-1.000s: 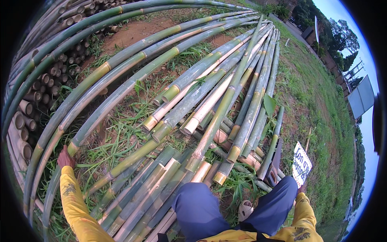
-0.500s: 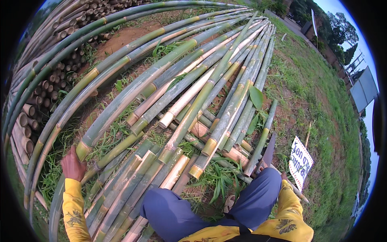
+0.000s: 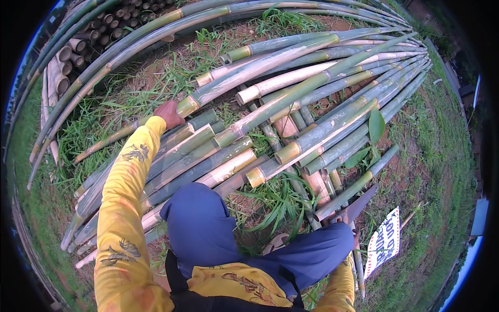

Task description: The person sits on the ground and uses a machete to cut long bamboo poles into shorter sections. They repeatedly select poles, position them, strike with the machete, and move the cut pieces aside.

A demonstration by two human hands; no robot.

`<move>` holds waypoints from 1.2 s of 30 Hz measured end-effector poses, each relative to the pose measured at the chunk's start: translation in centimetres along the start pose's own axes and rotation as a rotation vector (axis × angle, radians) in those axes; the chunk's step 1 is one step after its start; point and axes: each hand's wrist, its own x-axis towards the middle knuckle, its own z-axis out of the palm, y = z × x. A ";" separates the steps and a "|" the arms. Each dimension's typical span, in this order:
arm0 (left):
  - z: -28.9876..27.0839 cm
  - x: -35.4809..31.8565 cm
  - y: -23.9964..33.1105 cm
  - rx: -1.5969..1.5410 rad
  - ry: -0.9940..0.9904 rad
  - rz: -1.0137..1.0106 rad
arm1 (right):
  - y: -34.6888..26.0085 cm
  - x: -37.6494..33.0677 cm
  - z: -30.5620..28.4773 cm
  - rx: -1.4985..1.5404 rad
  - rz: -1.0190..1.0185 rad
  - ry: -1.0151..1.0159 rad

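My left hand point(image 3: 169, 115) is closed round the cut end of a long green bamboo pole point(image 3: 260, 73), which runs away to the far right. Around it lie more bamboo poles point(image 3: 291, 112), and shorter cut bamboo lengths point(image 3: 179, 158) are bunched between my left arm and my knee. My right hand point(image 3: 356, 239) is mostly hidden behind my right knee. A dark saw blade point(image 3: 362, 203) juts out beside that knee, and my fingers seem closed at its handle end. Just beyond the knee rests a short green bamboo piece point(image 3: 358, 184).
Crosswise bamboo pieces point(image 3: 314, 184) lie under the pole ends. A bamboo stack point(image 3: 62, 67) stands at the far left, with long curved poles point(image 3: 106, 70) before it. To the right, a white lettered sign point(image 3: 383, 242) on a stick lies on grass. A large green leaf point(image 3: 377, 125) sticks up among the poles.
My left hand has moved right with the bamboo pole's end, bringing it closer to the other poles. The view has turned. The saw stays by my right knee.
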 end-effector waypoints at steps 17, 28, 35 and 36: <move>7.6 7.2 -8.5 -0.241 0.002 0.165 | 0.2 -11.2 2.8 -0.011 -0.093 0.225; 2.0 1.4 2.8 -0.041 -0.028 0.022 | 0.9 -5.4 3.3 -0.022 0.010 -0.014; 0.8 -0.3 1.2 -0.011 -0.112 -0.042 | -6.2 -1.1 -10.7 0.023 0.068 0.422; 0.6 -0.8 1.7 -0.005 -0.121 -0.047 | -8.0 -2.7 -13.5 0.360 0.037 0.420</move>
